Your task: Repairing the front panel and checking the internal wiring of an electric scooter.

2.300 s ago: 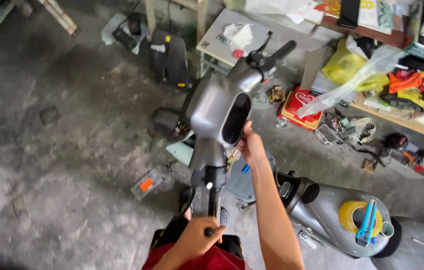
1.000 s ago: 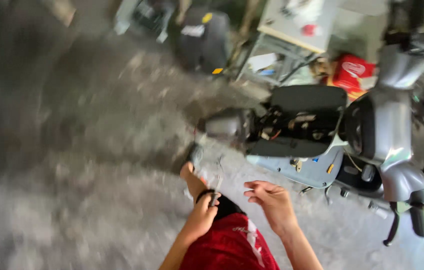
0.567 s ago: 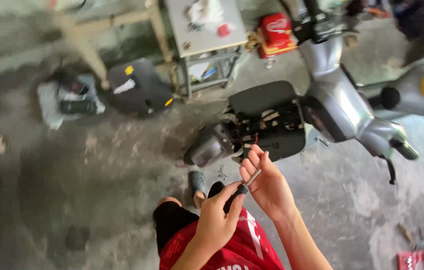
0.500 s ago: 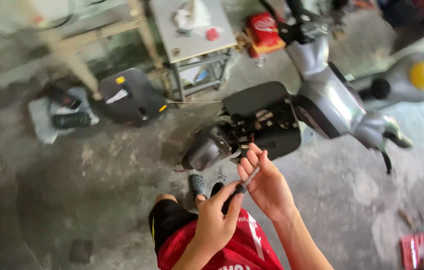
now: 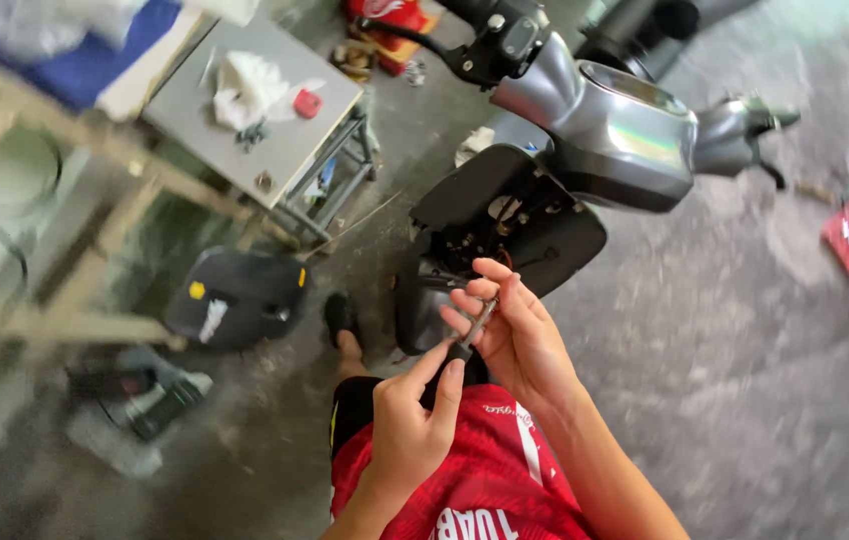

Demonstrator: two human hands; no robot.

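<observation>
Off to the left of both hands stands a grey metal table with a white rag on it, and below it a black bag lies on the concrete floor. The left hand pinches the black handle of a screwdriver between thumb and fingertips. The right hand, just above it, curls narrow around the thin metal shaft. The tool sits in front of the person's red shirt, slim and slightly tilted, its tip hidden by the fingers. That fingertip grip looks loose to me; it could slip and drop to the floor. Just beyond the right hand, the grey scooter has its black seat raised.
</observation>
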